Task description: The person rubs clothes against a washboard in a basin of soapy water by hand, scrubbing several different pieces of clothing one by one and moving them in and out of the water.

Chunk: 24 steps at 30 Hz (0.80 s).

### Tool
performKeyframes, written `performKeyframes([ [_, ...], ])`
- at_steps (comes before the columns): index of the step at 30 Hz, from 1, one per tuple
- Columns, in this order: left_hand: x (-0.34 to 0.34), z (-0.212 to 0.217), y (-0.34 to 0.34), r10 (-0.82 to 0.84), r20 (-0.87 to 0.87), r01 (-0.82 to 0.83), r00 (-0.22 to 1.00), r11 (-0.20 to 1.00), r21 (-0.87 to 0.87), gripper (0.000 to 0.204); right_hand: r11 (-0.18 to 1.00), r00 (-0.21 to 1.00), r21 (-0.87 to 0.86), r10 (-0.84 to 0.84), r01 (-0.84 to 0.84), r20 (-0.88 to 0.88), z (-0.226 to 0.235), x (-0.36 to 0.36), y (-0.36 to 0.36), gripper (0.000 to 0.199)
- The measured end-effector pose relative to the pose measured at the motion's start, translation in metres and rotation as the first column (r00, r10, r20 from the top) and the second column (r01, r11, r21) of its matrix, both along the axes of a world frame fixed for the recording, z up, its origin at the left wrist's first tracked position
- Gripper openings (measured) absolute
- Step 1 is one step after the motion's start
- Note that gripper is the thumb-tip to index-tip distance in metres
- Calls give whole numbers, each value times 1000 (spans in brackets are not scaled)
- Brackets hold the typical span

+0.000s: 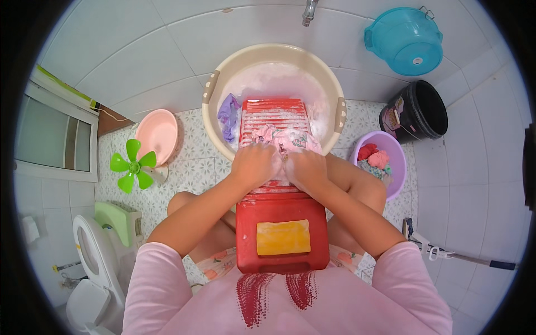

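A red ridged washboard (268,111) slants from my lap into a large cream basin (262,53) of sudsy water. Both my hands are on a wet pink patterned garment (298,139) lying across the ridges. My left hand (255,164) is closed on its left part, and my right hand (306,169) is closed on it close beside. Foam clings to the fingers and partly hides them. On the washboard's flat near end lies a yellow bar of soap (283,237). A purple cloth (228,117) floats at the basin's left side.
At left stand a pink basin (156,131) and a green-bladed fan (134,166). To the right are a lilac basin (397,167) with several clothes and a black bucket (430,111). A blue basin (410,44) hangs on the wall. A tap (308,14) juts above; a toilet (95,251) is lower left.
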State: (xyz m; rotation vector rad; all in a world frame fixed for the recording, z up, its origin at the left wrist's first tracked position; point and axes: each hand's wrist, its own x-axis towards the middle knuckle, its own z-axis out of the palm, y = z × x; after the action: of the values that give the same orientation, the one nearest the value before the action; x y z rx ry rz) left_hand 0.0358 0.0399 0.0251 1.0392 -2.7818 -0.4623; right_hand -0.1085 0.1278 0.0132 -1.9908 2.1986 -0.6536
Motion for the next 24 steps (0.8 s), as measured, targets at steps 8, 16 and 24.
performKeyframes([
  [8,-23,-29,-50,134,-128,-145,983,987,-77,23,983,991,135,-131,126,26,-15,-18,-78,24],
  [16,23,-18,-31,445,-526,-318,725,893,317,21,936,977,310,-198,166,74,-19,-38,-66,57],
  [24,57,5,-35,690,-491,-273,533,689,672,21,783,919,622,-263,26,293,17,-71,-64,49],
])
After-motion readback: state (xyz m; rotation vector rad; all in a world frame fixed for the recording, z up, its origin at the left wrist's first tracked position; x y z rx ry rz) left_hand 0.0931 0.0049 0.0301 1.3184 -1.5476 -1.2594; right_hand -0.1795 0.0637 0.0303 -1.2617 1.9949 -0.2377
